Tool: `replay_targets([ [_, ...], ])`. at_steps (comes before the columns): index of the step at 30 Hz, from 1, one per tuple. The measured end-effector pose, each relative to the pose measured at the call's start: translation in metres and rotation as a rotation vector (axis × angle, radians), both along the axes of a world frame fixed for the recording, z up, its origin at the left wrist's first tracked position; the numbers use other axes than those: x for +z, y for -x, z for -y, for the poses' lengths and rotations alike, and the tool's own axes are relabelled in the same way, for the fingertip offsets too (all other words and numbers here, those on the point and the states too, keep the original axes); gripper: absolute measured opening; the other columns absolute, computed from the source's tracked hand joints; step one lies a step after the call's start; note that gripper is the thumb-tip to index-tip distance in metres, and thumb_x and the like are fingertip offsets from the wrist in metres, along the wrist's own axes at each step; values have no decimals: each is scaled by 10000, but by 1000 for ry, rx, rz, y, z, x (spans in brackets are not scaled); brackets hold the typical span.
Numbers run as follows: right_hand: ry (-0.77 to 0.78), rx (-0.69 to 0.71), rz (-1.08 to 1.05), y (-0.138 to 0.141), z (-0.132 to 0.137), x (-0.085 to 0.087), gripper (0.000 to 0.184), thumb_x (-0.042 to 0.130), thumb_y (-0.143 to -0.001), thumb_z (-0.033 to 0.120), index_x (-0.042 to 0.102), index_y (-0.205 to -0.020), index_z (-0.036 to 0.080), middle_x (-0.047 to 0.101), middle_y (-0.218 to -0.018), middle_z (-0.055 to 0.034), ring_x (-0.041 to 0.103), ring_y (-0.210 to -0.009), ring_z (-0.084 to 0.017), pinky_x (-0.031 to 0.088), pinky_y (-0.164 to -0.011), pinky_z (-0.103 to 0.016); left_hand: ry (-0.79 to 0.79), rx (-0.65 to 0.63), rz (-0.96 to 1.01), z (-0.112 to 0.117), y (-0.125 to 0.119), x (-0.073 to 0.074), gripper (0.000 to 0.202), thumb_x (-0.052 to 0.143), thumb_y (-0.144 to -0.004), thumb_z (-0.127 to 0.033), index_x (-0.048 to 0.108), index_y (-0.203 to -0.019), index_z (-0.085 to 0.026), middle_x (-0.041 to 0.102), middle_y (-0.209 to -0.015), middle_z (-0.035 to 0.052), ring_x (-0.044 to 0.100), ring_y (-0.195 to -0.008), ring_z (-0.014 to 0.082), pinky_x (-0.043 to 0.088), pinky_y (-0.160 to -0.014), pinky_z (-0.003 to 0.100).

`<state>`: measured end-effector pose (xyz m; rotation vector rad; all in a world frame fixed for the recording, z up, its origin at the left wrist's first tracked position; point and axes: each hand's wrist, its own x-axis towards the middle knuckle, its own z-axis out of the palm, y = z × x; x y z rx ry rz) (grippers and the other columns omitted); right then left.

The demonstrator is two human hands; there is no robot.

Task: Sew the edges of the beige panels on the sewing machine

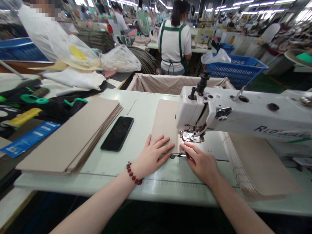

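Note:
A beige rectangular piece (163, 123) lies flat on the pale green table (136, 107), running under the head of a white sewing machine (243, 113). My left hand (152, 155) rests flat on the near end of the piece, fingers spread; a red bead bracelet is on that wrist. My right hand (201, 162) is at the piece's near right corner, just below the presser foot (191, 138), with fingers pressed together on the edge. What lies under those fingertips is hidden.
A stack of beige pieces (73, 136) sits at left with a black phone (117, 133) beside it. Another stack (258, 165) lies right of the machine. A cloth-lined bin (168, 83), a blue crate (240, 70) and a standing person (175, 42) are behind the table.

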<state>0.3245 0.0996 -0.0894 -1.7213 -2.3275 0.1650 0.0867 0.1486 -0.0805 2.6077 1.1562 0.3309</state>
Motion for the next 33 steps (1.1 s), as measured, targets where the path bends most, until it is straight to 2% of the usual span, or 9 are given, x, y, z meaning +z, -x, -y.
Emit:
replay_targets([
  [9, -8, 4, -16, -2, 0, -2, 537, 495, -891, 197, 419, -1405, 335, 467, -1441, 24, 624, -1057, -191, 544, -807, -322, -19, 10, -16, -2, -1, -3, 447, 391, -994, -382, 384, -1437, -318, 343, -1517, 26, 258, -1415, 254, 42, -1156, 556],
  [19, -36, 15, -46, -2, -1, -2, 506, 499, -887, 193, 464, -1374, 327, 497, -1417, 7, 609, -1091, -191, 548, -796, -308, -71, 48, -74, -3, -5, -4, 550, 354, -997, -444, 238, -1506, -270, 284, -1544, 26, 207, -1436, 241, 57, -1172, 500],
  [33, -9, 15, -49, -2, 0, -1, 491, 494, -898, 205, 456, -1373, 323, 479, -1431, 21, 586, -1131, -188, 543, -806, -314, -77, 50, -88, -3, -6, -4, 555, 349, -996, -455, 237, -1506, -267, 267, -1550, 29, 189, -1441, 244, 90, -1168, 494],
])
